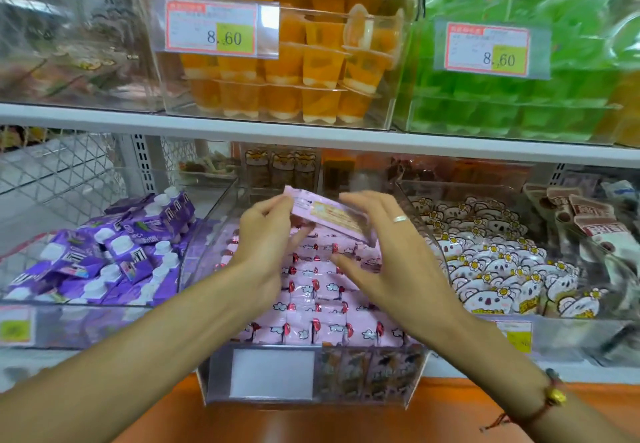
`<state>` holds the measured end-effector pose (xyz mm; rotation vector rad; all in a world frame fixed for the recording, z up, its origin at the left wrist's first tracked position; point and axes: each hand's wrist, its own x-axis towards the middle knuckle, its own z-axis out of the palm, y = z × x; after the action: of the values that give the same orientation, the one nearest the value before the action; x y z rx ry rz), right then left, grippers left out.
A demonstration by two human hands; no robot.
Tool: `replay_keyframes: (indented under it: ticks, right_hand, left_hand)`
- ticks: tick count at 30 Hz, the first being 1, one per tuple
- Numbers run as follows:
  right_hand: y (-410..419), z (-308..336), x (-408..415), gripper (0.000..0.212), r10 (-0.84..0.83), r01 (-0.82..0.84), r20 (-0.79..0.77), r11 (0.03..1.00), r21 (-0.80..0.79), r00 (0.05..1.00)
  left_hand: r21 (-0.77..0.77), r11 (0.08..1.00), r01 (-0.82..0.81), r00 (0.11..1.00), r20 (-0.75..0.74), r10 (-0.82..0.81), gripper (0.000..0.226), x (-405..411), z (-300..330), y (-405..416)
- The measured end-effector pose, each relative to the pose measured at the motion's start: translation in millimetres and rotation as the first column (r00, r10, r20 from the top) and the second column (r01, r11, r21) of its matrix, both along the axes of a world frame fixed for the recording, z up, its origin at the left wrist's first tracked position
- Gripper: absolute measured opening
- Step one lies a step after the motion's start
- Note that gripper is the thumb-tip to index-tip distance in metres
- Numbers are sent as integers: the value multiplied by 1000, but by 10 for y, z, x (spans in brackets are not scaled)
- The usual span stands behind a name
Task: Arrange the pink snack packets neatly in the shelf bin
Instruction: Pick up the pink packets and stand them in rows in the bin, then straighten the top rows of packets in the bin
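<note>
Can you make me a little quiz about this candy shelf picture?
1. True or false: the left hand holds up a pink packet.
2. What fills the bin left of the pink packets bin? A purple pouches, B green cups, C koala packets.
3. What number is printed on the price tag in front of the orange jelly cups?

Key: 1 true. 2 A. 3 8.60.

Place: a shop, the snack aisle.
Evidence at 12 o'clock: price tags (212, 29) reading 8.60 on clear bins (381, 110).
Evidence at 9 o'clock: white shelf board (104, 120), purple packets (114, 252).
</note>
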<state>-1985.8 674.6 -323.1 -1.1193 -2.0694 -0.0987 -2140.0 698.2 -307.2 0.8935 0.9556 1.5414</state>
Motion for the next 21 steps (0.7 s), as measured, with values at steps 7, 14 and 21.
replay_keyframes:
  ticks: [7,14,21]
  right_hand:
    - [-14,-10,113,21,31,-52,-251,996,-78,968]
    - [76,126,131,31,-262,-406,-780,736,-542,568]
    - [99,122,161,64,-272,-563,-841,642,-521,467]
  left_hand:
    - [121,987,110,931,-361,-60,18,-100,-83,32]
    - [341,841,421,575,-817,43,32,-269,-48,51]
    - [233,928,291,769,-634,-82,7,-167,-114,62]
